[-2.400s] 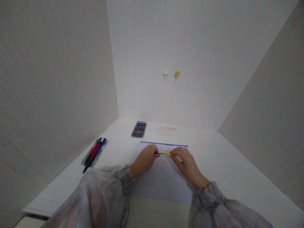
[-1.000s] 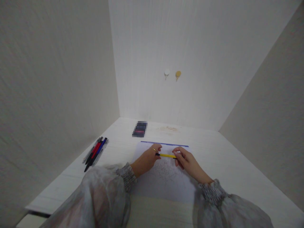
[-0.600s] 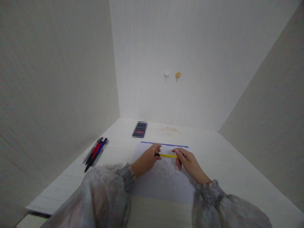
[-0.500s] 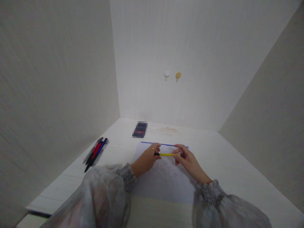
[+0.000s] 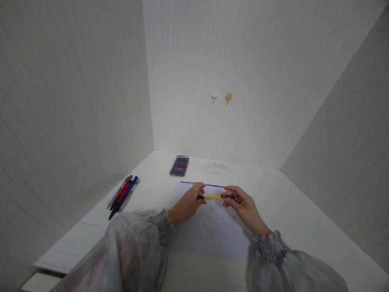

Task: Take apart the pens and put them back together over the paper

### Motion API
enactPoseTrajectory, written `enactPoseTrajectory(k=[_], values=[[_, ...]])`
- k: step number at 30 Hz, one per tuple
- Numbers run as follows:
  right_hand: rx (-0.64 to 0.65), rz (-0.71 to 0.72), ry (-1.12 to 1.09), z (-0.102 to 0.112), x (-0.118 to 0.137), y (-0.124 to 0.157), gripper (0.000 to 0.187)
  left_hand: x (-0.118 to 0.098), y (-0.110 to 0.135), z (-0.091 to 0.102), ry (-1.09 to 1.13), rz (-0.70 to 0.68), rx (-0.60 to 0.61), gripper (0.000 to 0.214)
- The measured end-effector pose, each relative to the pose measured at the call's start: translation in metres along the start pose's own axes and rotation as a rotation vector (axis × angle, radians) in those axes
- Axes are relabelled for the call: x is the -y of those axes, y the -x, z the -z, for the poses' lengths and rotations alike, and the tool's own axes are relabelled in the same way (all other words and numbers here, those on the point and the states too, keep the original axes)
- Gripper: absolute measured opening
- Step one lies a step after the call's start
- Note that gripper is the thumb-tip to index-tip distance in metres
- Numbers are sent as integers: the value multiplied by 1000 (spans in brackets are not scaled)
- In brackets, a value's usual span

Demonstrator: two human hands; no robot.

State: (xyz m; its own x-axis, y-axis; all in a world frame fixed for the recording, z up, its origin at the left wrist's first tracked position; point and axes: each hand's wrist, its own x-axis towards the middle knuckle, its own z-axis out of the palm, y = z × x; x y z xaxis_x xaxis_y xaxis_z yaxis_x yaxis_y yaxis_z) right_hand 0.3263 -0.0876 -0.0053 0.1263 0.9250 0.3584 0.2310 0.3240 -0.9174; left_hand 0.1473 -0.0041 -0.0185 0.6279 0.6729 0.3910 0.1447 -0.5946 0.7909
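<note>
Both hands hold a yellow pen [image 5: 212, 198] with black ends, level above a sheet of paper [image 5: 209, 239]. My left hand [image 5: 190, 202] is closed on the black left end, thumb and fingers pinching it; a ring shows on one finger. My right hand [image 5: 241, 202] pinches the right end, where a black part with small pale lettering lies along the fingertips. The paper has a blue strip along its far edge and faint scribbled marks in its middle.
Several pens [image 5: 123, 196], black, red, blue and clear, lie bundled at the left on the white table [image 5: 298, 211]. A dark pixelated item [image 5: 179, 166] lies farther back. White walls rise on three sides, with a white hook [image 5: 214, 94] and a yellow hook [image 5: 229, 97] at the back.
At the pen's right end, a longer black part now shows where yellow showed before. My right hand's fingers have shifted slightly; my left hand stays in place.
</note>
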Motion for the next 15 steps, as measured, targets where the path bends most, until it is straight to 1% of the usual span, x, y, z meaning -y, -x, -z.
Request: enactPoseTrajectory(k=[3, 5, 7, 10, 13, 15], values=[[-21, -56, 72, -1, 1, 2, 27, 0, 0, 0, 4, -20, -2, 42], [-8, -63, 130, -1, 1, 2, 27, 1, 0, 0, -2, -28, -1, 42], [-9, -16, 149, 0, 2, 2, 28, 1, 0, 0, -8, -24, -5, 42], [-6, 42, 101, 1, 2, 1, 31, 2, 0, 0, -3, -26, -12, 41], [-1, -7, 55, -1, 2, 1, 25, 3, 1, 0, 0, -32, -6, 40], [-16, -59, 96, -2, 3, 2, 22, 2, 1, -1, -5, -35, 9, 40]])
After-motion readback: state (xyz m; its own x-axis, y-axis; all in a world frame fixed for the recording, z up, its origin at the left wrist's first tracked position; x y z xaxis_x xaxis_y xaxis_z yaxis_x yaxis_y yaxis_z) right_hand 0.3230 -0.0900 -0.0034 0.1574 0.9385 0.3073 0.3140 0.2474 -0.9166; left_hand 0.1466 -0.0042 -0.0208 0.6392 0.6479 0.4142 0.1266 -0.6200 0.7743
